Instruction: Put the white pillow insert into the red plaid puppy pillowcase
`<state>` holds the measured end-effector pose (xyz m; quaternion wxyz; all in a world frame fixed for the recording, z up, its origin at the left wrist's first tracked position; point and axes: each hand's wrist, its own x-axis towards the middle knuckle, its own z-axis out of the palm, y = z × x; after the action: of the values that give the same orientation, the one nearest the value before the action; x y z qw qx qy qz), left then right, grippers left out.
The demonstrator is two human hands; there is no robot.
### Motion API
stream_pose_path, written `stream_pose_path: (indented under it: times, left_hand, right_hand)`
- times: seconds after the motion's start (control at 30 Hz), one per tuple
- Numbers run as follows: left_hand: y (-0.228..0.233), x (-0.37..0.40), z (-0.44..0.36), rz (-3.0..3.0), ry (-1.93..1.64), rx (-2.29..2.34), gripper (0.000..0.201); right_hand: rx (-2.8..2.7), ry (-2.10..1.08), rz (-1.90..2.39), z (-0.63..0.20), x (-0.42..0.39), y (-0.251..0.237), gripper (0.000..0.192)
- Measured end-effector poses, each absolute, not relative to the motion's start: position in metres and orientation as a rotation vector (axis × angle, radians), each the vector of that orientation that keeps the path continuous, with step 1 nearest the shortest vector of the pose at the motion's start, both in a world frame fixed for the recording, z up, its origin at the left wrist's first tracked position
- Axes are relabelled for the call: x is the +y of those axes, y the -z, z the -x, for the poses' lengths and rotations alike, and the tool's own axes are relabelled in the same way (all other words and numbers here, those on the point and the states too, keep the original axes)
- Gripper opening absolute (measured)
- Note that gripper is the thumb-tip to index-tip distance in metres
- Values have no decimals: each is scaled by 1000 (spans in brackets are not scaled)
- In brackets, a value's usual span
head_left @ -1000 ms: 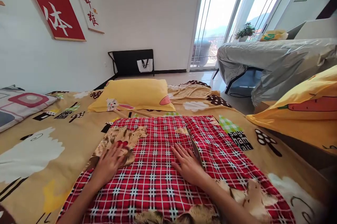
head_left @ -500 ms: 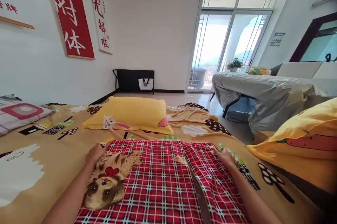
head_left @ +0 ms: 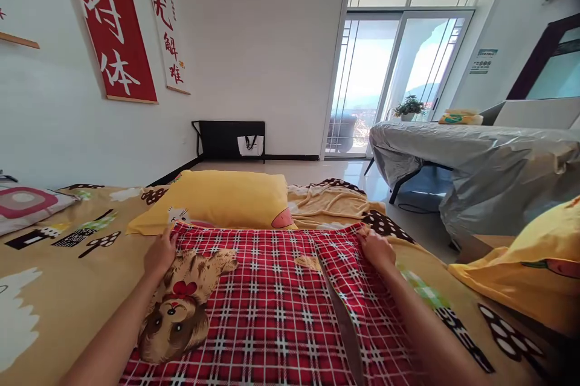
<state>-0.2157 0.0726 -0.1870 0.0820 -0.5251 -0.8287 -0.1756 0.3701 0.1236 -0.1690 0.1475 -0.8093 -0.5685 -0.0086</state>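
Observation:
A red plaid pillowcase with a printed dog on its left part is stretched out in front of me. A long slit gapes down its right part, with a brownish lining showing inside. My left hand is closed on its far left corner, and my right hand grips the far right corner. The far edge runs taut between both hands, raised slightly in front of a yellow pillow. The near end of the pillowcase runs out of view at the bottom.
Beneath lies a tan patterned blanket. Another yellow pillow sits at the right, and a white-and-pink pillow at the far left. Beyond stand a plastic-covered table and a black folded panel against the wall.
Both hands have lifted the far edge of the pillowcase a little, so it now overlaps the lower edge of the yellow pillow. The right fingers have curled further over the corner.

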Motion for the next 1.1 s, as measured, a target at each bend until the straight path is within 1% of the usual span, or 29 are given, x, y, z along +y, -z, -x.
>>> stream_pose_path:
  times: [0.07, 0.13, 0.27, 0.33, 0.4, 0.47, 0.57, 0.63, 0.7, 0.73, 0.8, 0.93, 1.0, 1.03, 1.1]
  left_hand:
    - [196, 79, 196, 1667, 512, -2365, 54]
    - [208, 89, 166, 1841, 477, -2242, 54]
    - [239, 113, 92, 2189, 368, -2059, 53]
    - [253, 116, 71, 2309, 308, -2006, 53]
    - [262, 109, 76, 2374, 252, -2001, 55]
    - [264, 95, 106, 2342, 214, -2086, 55]
    - [256, 70, 171, 2152, 174, -2311, 58]
    - [249, 57, 204, 1995, 154, -2447, 59]
    - [244, 49, 211, 1854, 161, -2518, 58]
    - [243, 48, 204, 1810, 174, -2518, 57]
    - [244, 47, 176, 1825, 210, -2437, 54]
    - [250, 44, 116, 2139, 219, -2193, 52]
    - [253, 32, 116, 2233, 207, -2156, 51]
    - [253, 22, 125, 2251, 207, -2155, 52]
    - [254, -6, 160, 2260, 204, -2170, 53]
  right_hand:
    - [-1711, 83, 2259, -335, 121, 169, 56]
    - [-1898, 77, 2090, -280, 117, 170, 60]
    - [-2305, -114, 1602, -128, 102, 181, 57]
    - [-2351, -226, 1508, -65, 92, 193, 54]
    - [-2373, -312, 1487, -36, 86, 209, 55]
    - [-2394, -359, 1510, -48, 85, 226, 57]
    - [-2349, -343, 1679, -120, 95, 242, 61]
    - [-2272, -301, 1843, -172, 102, 240, 61]
    - [-2207, -274, 1977, -199, 104, 230, 59]
    - [-2186, -260, 2016, -199, 102, 224, 58]
    - [-2192, -228, 1998, -171, 87, 215, 58]
    - [-2371, -257, 1656, -65, 32, 223, 58]
    - [-2434, -313, 1513, -38, 6, 237, 60]
    - [-2441, -336, 1477, -38, -3, 244, 62]
    - [-2412, -346, 1509, -64, -9, 254, 65]
